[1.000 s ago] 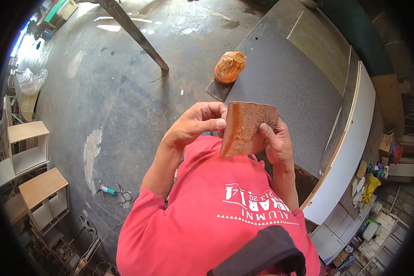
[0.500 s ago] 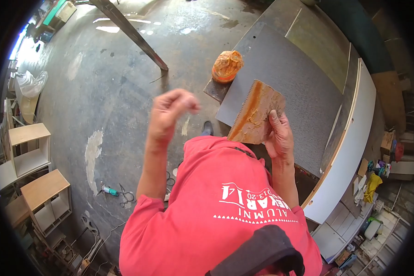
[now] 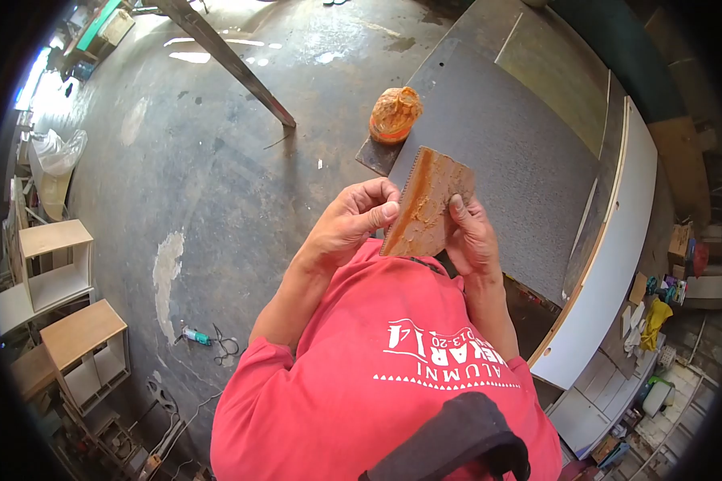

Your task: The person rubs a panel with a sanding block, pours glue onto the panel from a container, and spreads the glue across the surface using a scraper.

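Note:
My right hand and my left hand meet in front of the red shirt. In my left hand, thumb and index finger are pressed together at the toothed edge of a notched spreader; whether they grip it or something small is hidden. My right hand grips the spreader's other side, thumb on top. Orange-brown paste is smeared along the toothed edge. Beyond it, an orange-smeared container stands at the corner of a grey panel.
A wooden post slants down to the floor ahead. Small wooden cabinets stand at the left, with a teal tool on the floor near them. A long white board curves along the right.
My left hand has moved right and down to the spreader's toothed edge. The spreader and my right hand have shifted slightly left.

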`<state>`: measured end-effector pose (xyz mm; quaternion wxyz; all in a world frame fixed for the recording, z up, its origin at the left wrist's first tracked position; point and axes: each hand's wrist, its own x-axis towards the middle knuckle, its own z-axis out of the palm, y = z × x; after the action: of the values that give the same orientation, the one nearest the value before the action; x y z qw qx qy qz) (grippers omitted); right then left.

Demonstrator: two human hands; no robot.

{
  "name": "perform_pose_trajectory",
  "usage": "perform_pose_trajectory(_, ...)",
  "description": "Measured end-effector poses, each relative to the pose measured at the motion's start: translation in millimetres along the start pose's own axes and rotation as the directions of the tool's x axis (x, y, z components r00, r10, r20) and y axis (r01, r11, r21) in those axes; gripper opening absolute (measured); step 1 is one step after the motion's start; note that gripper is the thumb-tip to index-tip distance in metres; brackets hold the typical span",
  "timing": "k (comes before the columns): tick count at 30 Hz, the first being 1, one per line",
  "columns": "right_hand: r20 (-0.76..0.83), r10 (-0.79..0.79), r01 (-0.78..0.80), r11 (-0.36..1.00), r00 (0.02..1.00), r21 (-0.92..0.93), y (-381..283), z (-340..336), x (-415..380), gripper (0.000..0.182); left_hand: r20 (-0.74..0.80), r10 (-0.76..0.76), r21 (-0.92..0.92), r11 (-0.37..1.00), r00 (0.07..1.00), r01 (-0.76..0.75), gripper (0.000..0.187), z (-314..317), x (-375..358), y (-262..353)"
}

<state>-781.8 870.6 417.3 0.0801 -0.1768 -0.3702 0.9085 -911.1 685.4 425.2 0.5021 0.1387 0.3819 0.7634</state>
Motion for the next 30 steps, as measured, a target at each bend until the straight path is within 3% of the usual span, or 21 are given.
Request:
perform_pose_trajectory(2,-0.012,0.077,-0.074,0.985,0.997,0.153,11.4,-6.9,0.8,0.039,-0.074,-0.006,-0.182,0.983,0.997,-0.007,0.018,4.6,-0.4,-2.8)
perform_pose_trajectory(3,-0.015,0.071,-0.067,0.986,0.997,0.156,12.8,-10.1,1.1,0.039,-0.069,-0.010,-0.179,0.984,0.998,-0.003,0.018,4.4,0.1,1.6)
perform_pose_trajectory(5,-0.073,0.056,-0.033,0.959,0.996,0.282,11.2,-17.2,1.1,0.044,-0.134,0.431,-0.307,0.838,0.893,-0.451,0.022,0.2,-0.8,22.4)
perform_pose_trajectory(7,-0.116,-0.010,0.035,0.976,0.993,0.215,1.6,-26.9,-4.0,0.045,-0.239,0.552,-0.340,0.723,0.799,-0.601,0.028,-17.0,-9.9,49.2)
perform_pose_trajectory(9,-0.154,-0.078,0.100,0.985,0.985,0.141,-7.4,-27.9,-9.2,0.046,-0.297,0.586,-0.397,0.642,0.754,-0.655,0.022,-46.5,-23.6,69.0)
perform_pose_trajectory(12,-0.263,-0.216,0.236,0.970,0.940,0.049,-13.8,-24.6,-19.5,0.035,-0.303,0.624,-0.258,0.673,0.720,-0.693,0.023,-125.2,-53.0,77.3)
perform_pose_trajectory(13,-0.190,-0.469,0.406,0.866,0.863,-0.292,-10.4,-33.8,-25.2,0.029,-0.496,0.569,0.209,0.812,0.657,-0.545,0.014,-179.8,-67.3,68.9)
perform_pose_trajectory(14,-0.035,-0.661,0.524,0.625,0.750,-0.578,-7.4,-38.5,-28.4,0.023,-0.571,0.577,0.423,0.817,0.584,-0.393,0.012,-200.8,-71.3,56.3)
perform_pose_trajectory(15,0.208,-0.714,0.593,0.343,0.669,-0.729,-25.4,-7.7,-30.3,0.020,-0.640,0.579,0.577,0.796,0.506,-0.181,0.014,-221.5,-75.2,43.8)
perform_pose_trajectory(16,0.388,-0.711,0.648,0.125,0.587,-0.751,-35.9,7.6,-31.4,0.023,-0.626,0.663,0.752,0.653,0.411,0.092,0.026,-226.1,-75.0,29.9)
perform_pose_trajectory(17,0.559,-0.662,0.680,-0.099,0.500,-0.726,-42.5,17.9,-32.2,0.026,-0.569,0.751,0.812,0.449,0.334,0.373,0.045,-223.2,-74.0,18.4)
perform_pose_trajectory(18,0.651,-0.610,0.655,-0.269,0.451,-0.706,-44.4,25.4,-33.5,0.027,-0.478,0.831,0.749,0.216,0.286,0.626,0.065,-221.3,-73.8,9.8)
perform_pose_trajectory(19,0.650,-0.615,0.654,-0.271,0.447,-0.706,-44.7,28.0,-33.2,0.027,-0.473,0.833,0.753,0.211,0.288,0.623,0.065,-210.2,-71.7,10.6)
perform_pose_trajectory(21,0.758,-0.500,0.701,-0.353,0.418,-0.620,-42.9,31.8,-33.8,0.025,-0.527,0.713,0.844,0.504,0.463,0.185,0.053,-172.5,-69.2,16.9)
perform_pose_trajectory(23,0.761,-0.496,0.721,-0.327,0.418,-0.610,-35.5,33.6,-31.1,0.023,-0.486,0.577,0.764,0.645,0.657,-0.002,0.050,-128.4,-57.3,20.9)
perform_pose_trajectory(26,0.728,-0.506,0.755,-0.207,0.462,-0.622,-30.6,42.2,-27.9,0.025,-0.076,0.551,0.764,0.568,0.831,-0.306,0.039,-54.3,-38.0,28.8)
perform_pose_trajectory(27,0.679,-0.534,0.775,-0.066,0.504,-0.628,-30.4,46.4,-26.8,0.025,0.069,0.537,0.713,0.563,0.841,-0.418,0.035,-37.7,-32.5,30.8)
perform_pose_trajectory(28,0.626,-0.552,0.780,0.076,0.551,-0.621,-30.2,49.4,-26.3,0.024,0.058,0.548,0.713,0.562,0.835,-0.419,0.035,-28.5,-28.0,31.4)
perform_pose_trajectory(29,0.635,-0.543,0.786,0.077,0.549,-0.614,-30.4,50.5,-26.4,0.024,0.151,0.492,0.679,0.579,0.858,-0.451,0.029,-22.0,-23.3,32.4)
perform_pose_trajectory(30,0.544,-0.543,0.750,0.289,0.640,-0.595,-31.6,50.0,-27.6,0.024,0.247,0.432,0.641,0.599,0.868,-0.480,0.024,-19.6,-20.5,33.1)
